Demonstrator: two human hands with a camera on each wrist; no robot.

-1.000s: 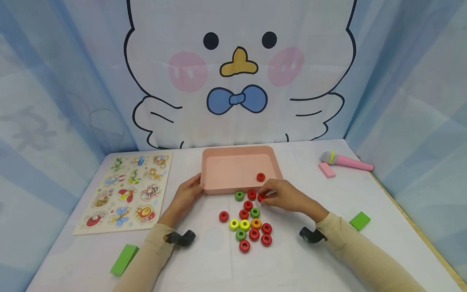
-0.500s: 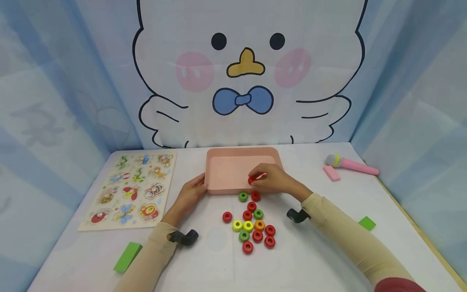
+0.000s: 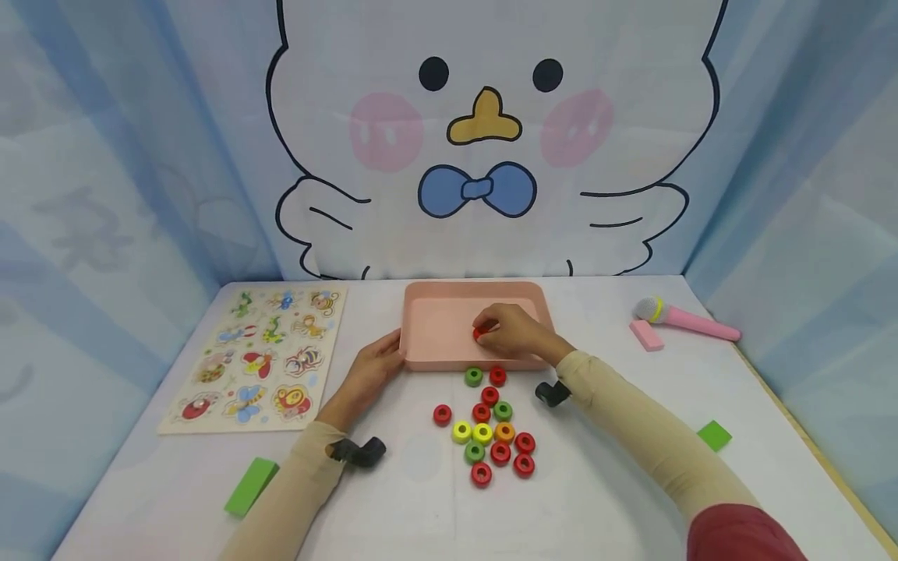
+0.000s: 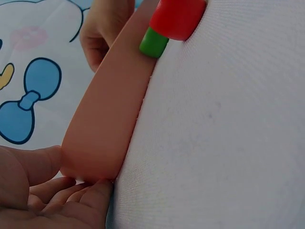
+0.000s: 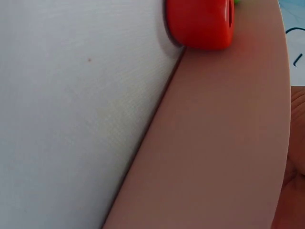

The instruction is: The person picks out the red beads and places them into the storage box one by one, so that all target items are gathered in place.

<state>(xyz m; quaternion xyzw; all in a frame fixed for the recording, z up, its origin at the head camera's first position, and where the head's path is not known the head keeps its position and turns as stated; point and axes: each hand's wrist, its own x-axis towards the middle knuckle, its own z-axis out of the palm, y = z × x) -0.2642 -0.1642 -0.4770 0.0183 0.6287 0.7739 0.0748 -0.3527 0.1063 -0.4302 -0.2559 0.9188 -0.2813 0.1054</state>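
My left hand (image 3: 368, 379) holds the left end of a pink tray (image 3: 436, 315). In the left wrist view its thumb is at the tray's rim and its fingers curl against the end wall. My right hand (image 3: 517, 331) is over the tray's inside, pinching a red ring-shaped bead (image 3: 478, 333) between thumb and fingers. That hand covers the right part of the tray floor. In front of the tray lie loose beads: several red ones (image 3: 500, 453), several green ones (image 3: 474, 452), two yellow ones (image 3: 482, 433) and an orange one (image 3: 504, 432).
An insect puzzle board (image 3: 256, 358) lies on the left, with a green block (image 3: 252, 487) nearer me. On the right are a pink toy microphone (image 3: 687, 318), a pink block (image 3: 646, 335) and another green block (image 3: 714, 435). A cartoon curtain (image 3: 484, 234) hangs behind the table.
My right hand has taken a red bead from beside the tray's front edge and carried it up and left over the tray. My left hand has stayed at the tray's left end.
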